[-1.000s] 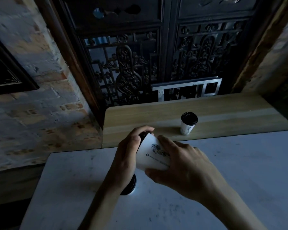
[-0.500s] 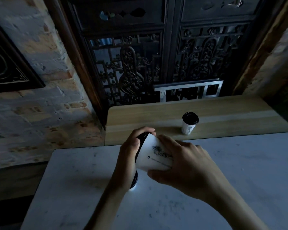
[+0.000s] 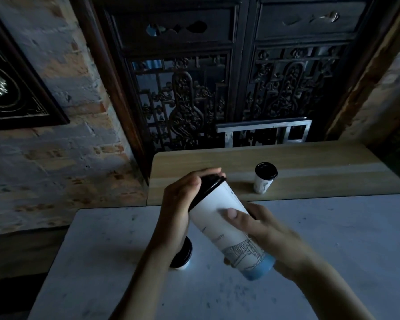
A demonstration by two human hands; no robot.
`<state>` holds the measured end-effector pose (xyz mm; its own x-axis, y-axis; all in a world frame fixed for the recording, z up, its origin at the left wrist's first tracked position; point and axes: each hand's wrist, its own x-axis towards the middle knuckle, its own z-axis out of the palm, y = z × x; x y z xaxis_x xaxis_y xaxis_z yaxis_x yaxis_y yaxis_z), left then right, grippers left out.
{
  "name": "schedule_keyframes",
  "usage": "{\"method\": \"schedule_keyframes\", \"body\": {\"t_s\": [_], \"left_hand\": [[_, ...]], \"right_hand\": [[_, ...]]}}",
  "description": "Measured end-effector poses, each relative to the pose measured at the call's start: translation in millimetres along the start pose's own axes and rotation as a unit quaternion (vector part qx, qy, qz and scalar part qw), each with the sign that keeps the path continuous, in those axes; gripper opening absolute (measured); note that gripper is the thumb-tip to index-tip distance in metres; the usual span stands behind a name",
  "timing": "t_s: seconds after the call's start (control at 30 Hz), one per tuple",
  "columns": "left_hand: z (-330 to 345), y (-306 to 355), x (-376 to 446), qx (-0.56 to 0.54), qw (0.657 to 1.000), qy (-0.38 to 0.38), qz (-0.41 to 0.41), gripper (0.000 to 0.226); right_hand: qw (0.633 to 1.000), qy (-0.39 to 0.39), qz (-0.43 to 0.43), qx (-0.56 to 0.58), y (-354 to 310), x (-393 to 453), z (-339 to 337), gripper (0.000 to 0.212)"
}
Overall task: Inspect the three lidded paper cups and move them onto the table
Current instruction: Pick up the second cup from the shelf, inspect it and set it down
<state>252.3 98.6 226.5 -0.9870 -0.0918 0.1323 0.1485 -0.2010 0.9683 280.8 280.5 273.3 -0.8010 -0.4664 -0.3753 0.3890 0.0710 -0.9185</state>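
Both hands hold one tall paper cup [image 3: 219,218] above the pale grey table [image 3: 333,250], tilted so its black lid [image 3: 211,184] points up and away from the person and its base points back toward them. The cup is white, with a fine line drawing low on its side and a blue band around the base. The left hand [image 3: 180,204] curls its fingers over the lid end; the right hand [image 3: 261,229] wraps the lower body, thumb pressed flat on the white wall — both are closed on the cup. A second cup [image 3: 182,255] stands on the table near its left edge, mostly hidden by the left wrist, showing only part of its black lid and a sliver of white side. A third cup [image 3: 263,179] — short in this view, white with a dark print and a black lid — stands upright on the wooden counter [image 3: 321,167] beyond the table's far edge.
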Motion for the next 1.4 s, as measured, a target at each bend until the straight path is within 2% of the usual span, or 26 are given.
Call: {"method": "schedule_keyframes", "body": {"t_s": [0.03,0.07,0.1,0.17,0.23,0.27,0.43,0.57,0.63,0.77,0.87,0.93,1.0,1.07,1.13,1.2,1.27,1.33,1.4], "left_hand": [[2.1,2.5,1.6,0.010,1.000,0.012,-0.004,0.044],[2.2,1.1,3.5,0.026,0.999,0.020,-0.006,0.043],[3.3,1.4,6.5,0.034,0.999,0.034,-0.013,0.040],[4.2,-2.3,12.3,0.056,0.996,0.067,-0.030,0.038],[6.1,-3.8,15.9,0.068,0.993,0.084,-0.051,0.041],[7.4,-3.5,16.4,0.072,0.993,0.078,-0.056,0.041],[10.2,-0.7,16.2,0.098,0.993,0.036,-0.048,0.045],[10.1,-5.7,12.6,0.109,0.993,0.030,-0.047,0.045],[7.3,-5.5,13.9,0.105,0.993,0.012,-0.056,0.046],[-0.1,-2.9,20.3,0.043,0.997,-0.026,-0.062,0.048],[-0.2,-4.1,22.7,0.009,0.998,-0.015,-0.052,0.046],[1.5,-5.1,25.1,0.016,0.998,0.008,-0.054,0.047],[2.4,-7.0,28.8,0.038,0.997,0.034,-0.056,0.046],[3.5,-10.4,31.9,0.068,0.995,0.055,-0.053,0.040],[4.7,-11.3,32.5,0.076,0.993,0.068,-0.068,0.036],[3.5,-11.4,32.2,0.073,0.993,0.057,-0.075,0.036],[0.9,-10.7,31.7,0.050,0.995,0.042,-0.074,0.041],[-2.1,-9.9,31.5,-0.009,0.996,0.029,-0.081,0.045],[-3.8,-9.9,31.1,-0.054,0.995,0.017,-0.085,0.048]], "right_hand": [[0.999,0.022,-0.022,-0.028,5.4,6.8,-0.5,0.043],[0.993,0.040,-0.060,-0.098,4.7,7.7,0.4,0.045],[0.980,0.081,-0.086,-0.161,4.2,9.8,1.9,0.055],[0.941,0.130,-0.138,-0.279,14.9,17.4,-1.6,0.074],[0.889,0.151,-0.178,-0.394,21.2,15.5,2.8,0.079],[0.877,0.160,-0.184,-0.415,24.3,14.6,4.7,0.079],[0.873,0.209,-0.214,-0.384,29.8,25.3,4.2,0.079],[0.888,0.203,-0.211,-0.354,31.8,28.1,-1.9,0.071],[0.914,0.179,-0.200,-0.305,31.1,28.2,-4.9,0.066],[0.981,0.084,-0.151,-0.090,19.6,29.7,-6.9,0.045],[0.994,0.026,-0.108,0.007,10.8,26.0,-6.5,0.044],[0.994,0.036,-0.101,-0.013,13.2,28.1,-5.5,0.044],[0.980,0.100,-0.126,-0.116,20.4,31.3,-3.9,0.049],[0.939,0.156,-0.161,-0.261,25.8,32.0,-1.6,0.063],[0.895,0.177,-0.151,-0.381,28.7,30.5,3.9,0.082],[0.884,0.189,-0.133,-0.406,29.3,28.6,8.8,0.087],[0.914,0.172,-0.158,-0.331,28.8,28.3,6.4,0.078],[0.971,0.116,-0.153,-0.139,25.2,28.6,2.7,0.052],[0.993,0.049,-0.102,0.017,19.8,25.7,-0.3,0.036]]}}
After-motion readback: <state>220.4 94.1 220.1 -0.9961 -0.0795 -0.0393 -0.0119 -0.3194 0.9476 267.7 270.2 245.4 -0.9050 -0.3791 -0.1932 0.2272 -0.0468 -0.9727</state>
